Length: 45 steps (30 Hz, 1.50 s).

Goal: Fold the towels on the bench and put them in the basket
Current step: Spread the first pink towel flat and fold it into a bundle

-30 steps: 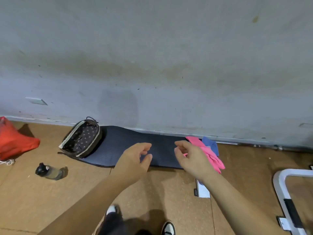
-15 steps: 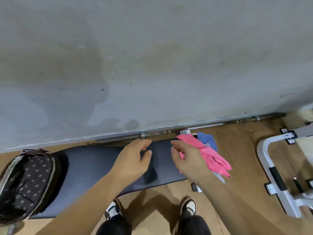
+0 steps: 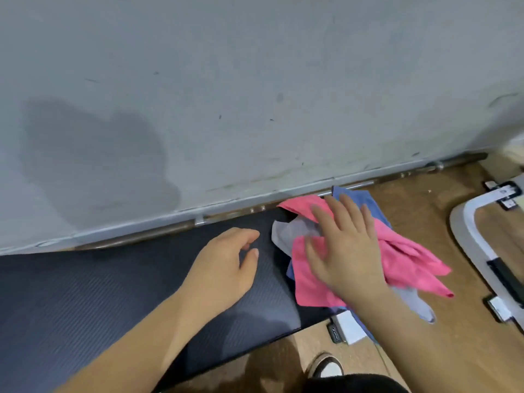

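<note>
Both hands grip nothing. Your right hand (image 3: 346, 251) lies flat on the pink towel (image 3: 411, 259), left hand (image 3: 224, 268) relaxed beside it.

Blurred right hand (image 3: 344, 251) covers the towels (image 3: 411, 262); bench (image 3: 85, 293) runs off-frame left.

The left hand (image 3: 224, 268) is held palm down with fingers loosely curled, nothing gripped. The right hand (image 3: 346, 248) is laid flat, fingers straight and spread. Both bare forearms are extended forward, side by side.
</note>
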Each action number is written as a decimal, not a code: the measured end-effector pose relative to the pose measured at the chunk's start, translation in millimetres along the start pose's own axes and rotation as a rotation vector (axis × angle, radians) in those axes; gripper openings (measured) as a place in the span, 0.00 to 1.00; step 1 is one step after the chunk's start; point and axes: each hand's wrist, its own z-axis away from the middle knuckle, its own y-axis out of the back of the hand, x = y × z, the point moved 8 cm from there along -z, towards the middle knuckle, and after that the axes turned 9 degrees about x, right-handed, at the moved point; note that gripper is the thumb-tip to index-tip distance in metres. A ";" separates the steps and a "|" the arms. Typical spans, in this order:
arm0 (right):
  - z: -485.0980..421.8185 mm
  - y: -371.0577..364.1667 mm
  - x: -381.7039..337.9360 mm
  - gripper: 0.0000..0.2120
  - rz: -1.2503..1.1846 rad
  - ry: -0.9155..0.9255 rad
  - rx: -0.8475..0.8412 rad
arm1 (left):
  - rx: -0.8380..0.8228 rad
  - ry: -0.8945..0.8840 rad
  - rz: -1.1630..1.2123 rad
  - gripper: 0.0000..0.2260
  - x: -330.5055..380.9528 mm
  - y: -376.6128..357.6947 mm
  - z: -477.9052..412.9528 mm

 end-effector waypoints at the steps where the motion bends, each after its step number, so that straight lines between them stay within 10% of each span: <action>1: 7.6 -4.5 20.7 0.27 0.080 -0.054 -0.004 | 0.007 -0.046 0.007 0.13 3.7 -15.0 -3.7; 16: -2.8 -2.8 116.4 0.11 0.028 -0.330 -0.163 | 0.162 -0.066 -0.005 0.17 71.1 8.2 70.5; 23: -17.1 82.5 47.5 0.08 -0.664 -0.254 0.259 | 0.150 -0.064 0.013 0.21 95.2 5.0 64.6; 31: -29.3 197.1 -44.9 0.07 -1.342 -0.031 -0.086 | 0.318 -0.245 0.078 0.29 171.9 92.3 45.5; 36: -26.8 235.0 -94.3 0.09 -1.402 0.032 -0.214 | 0.275 -0.214 0.088 0.06 179.3 134.0 73.0; 45: 2.7 268.8 -147.9 0.08 -1.367 0.018 -0.121 | 0.368 -0.142 0.227 0.08 182.7 196.4 158.0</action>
